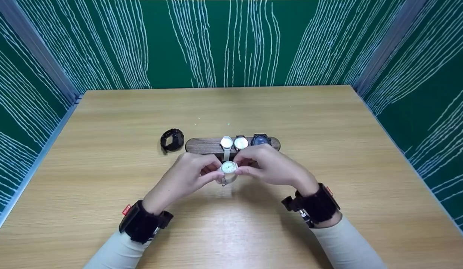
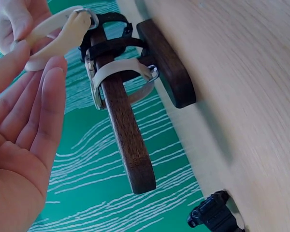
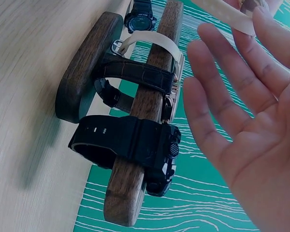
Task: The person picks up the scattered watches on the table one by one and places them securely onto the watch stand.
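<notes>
Watch in hand: from my end I see a cream-strapped wristwatch (image 1: 229, 167) just on the near side of the wooden watch stand (image 1: 201, 145), seemingly held clear of the tabletop (image 1: 115, 164), dial facing the head camera.
Left grip: my left grip (image 1: 190, 171) pinches the watch's left side between thumb and fingertips.
Right grip: my right grip (image 1: 267, 166) pinches the opposite side, thumb and forefinger at the case; its other fingers reach out fairly straight.
Feel: I'd judge it light, with a stiff case and a soft, bending strap (image 2: 67, 36); the glass is probably smooth and easily scratched.
Where to hold: I'd favour the case edges, where strap meets metal, keeping fingertips off the dial and the buckle (image 2: 93, 18) from snagging.
Stand's load: left to right, the raised bar carries a pale-strapped watch (image 1: 226, 142), a dark leather-strapped watch (image 1: 241, 142) and a black sports watch (image 1: 261, 140), straps looped round the wood.
Off the stand: a black digital watch (image 1: 172, 140) rests on the tabletop, left of the stand and apart from it.
</notes>
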`<action>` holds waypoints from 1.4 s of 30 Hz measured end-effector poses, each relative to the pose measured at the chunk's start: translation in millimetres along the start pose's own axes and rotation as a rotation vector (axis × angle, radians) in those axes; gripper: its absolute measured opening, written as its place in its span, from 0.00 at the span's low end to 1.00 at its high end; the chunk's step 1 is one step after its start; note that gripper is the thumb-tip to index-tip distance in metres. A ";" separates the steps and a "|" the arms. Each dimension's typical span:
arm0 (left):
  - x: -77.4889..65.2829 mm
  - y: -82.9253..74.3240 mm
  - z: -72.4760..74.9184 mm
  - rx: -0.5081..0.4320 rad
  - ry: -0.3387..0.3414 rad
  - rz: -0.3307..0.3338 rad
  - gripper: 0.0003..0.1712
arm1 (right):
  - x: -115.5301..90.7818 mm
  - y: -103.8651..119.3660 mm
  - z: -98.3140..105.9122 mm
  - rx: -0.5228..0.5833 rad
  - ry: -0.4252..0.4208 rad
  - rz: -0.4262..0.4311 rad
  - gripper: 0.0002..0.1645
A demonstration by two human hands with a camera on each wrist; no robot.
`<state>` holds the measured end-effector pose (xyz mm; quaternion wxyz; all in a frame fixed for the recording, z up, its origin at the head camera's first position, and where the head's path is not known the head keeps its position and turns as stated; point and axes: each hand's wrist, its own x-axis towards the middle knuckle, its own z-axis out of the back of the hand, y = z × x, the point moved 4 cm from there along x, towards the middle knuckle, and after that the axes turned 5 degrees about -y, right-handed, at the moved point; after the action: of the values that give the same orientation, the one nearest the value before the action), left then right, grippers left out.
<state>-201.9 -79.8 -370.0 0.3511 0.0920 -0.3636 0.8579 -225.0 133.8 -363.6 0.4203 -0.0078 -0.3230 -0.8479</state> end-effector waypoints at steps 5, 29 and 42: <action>-0.6 0.4 -0.2 -0.003 0.021 0.017 0.07 | 0.1 0.4 -0.4 0.002 0.012 -0.002 0.11; -0.8 -2.2 6.0 0.012 -0.041 -0.022 0.07 | -0.6 -2.2 4.8 0.064 0.001 -0.044 0.14; -1.0 4.0 30.0 0.092 -0.175 0.017 0.08 | -10.7 -14.2 37.0 0.120 -0.178 -0.149 0.14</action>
<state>-206.8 -103.0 -351.1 0.3059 0.1795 -0.3540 0.8654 -237.7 168.1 -345.0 0.3254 -0.0338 -0.4087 -0.8520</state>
